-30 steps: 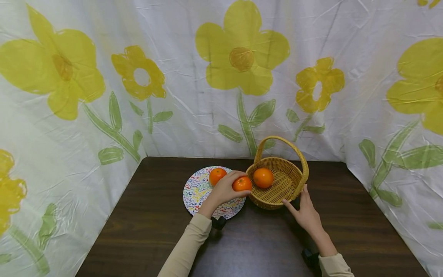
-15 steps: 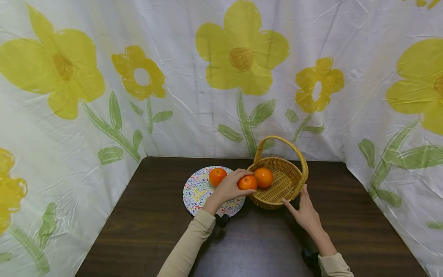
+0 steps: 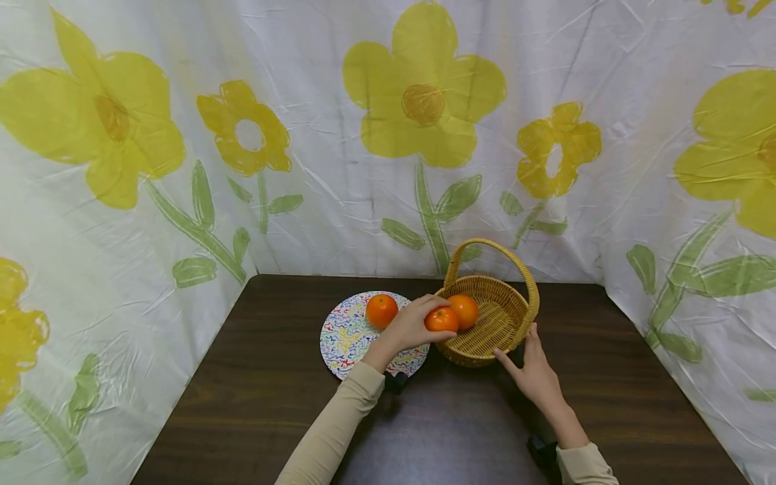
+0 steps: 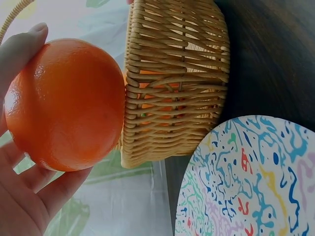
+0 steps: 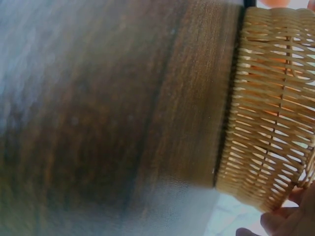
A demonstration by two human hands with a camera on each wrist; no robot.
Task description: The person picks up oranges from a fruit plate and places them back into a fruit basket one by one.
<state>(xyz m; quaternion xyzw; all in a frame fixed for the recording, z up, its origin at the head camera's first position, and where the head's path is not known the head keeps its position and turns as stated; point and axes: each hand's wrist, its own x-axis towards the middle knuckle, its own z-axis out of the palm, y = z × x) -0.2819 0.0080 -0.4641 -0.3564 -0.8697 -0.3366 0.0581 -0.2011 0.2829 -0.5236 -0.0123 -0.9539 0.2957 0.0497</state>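
Note:
My left hand (image 3: 412, 327) holds an orange (image 3: 442, 320) between thumb and fingers at the left rim of a wicker basket (image 3: 497, 330). In the left wrist view the held orange (image 4: 69, 105) fills much of the left side, right beside the basket's woven wall (image 4: 177, 83). A second orange (image 3: 463, 310) lies inside the basket, partly hidden behind the held one. My right hand (image 3: 538, 377) holds the basket's right side, thumb at the near rim and fingers by the handle's foot. The right wrist view shows only some fingertips (image 5: 288, 216) at the basket.
A round plate with a colourful squiggle pattern (image 3: 342, 340) lies left of the basket, under my left forearm, with another orange (image 3: 382, 310) on it. The dark wooden table (image 3: 254, 397) ends at a flower-printed curtain (image 3: 327, 222) behind. The basket's tall handle (image 3: 494, 244) arches above it.
My left hand has moved right with its orange, from above the plate's right edge to the basket's left rim. My right hand and the basket have stayed in place.

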